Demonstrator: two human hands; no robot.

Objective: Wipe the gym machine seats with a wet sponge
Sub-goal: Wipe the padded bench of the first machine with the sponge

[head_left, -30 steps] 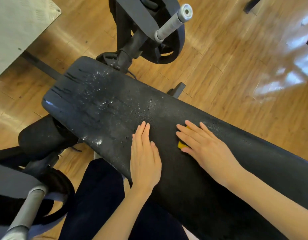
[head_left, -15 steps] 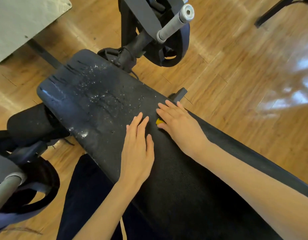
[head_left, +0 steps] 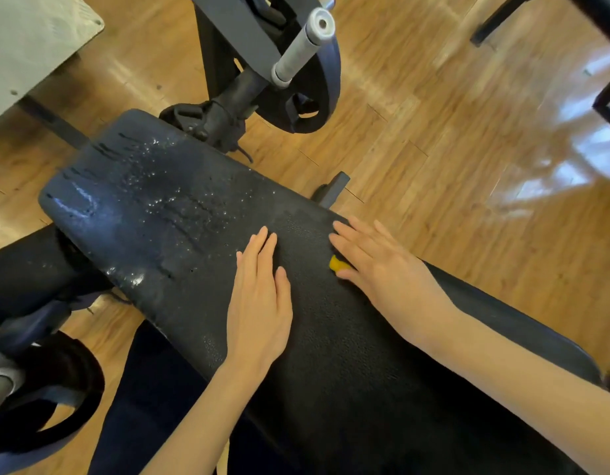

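A long black padded seat [head_left: 180, 214] of a gym machine runs from upper left to lower right, with water droplets and wet streaks on its far left end. My left hand [head_left: 259, 303] lies flat on the pad with straight fingers. My right hand [head_left: 382, 265] presses down flat on a yellow sponge [head_left: 337, 264] near the pad's far edge. Only a small corner of the sponge shows under the palm.
A grey-grip handle bar [head_left: 302, 49] and a dark ring strap [head_left: 317, 108] rise from the machine frame beyond the pad. Another strap and grip [head_left: 39, 399] sit at lower left. Wooden floor surrounds the machine; a pale board [head_left: 26, 42] lies at upper left.
My right hand slid the sponge across the pad toward its far edge. The left hand stayed flat on the pad.
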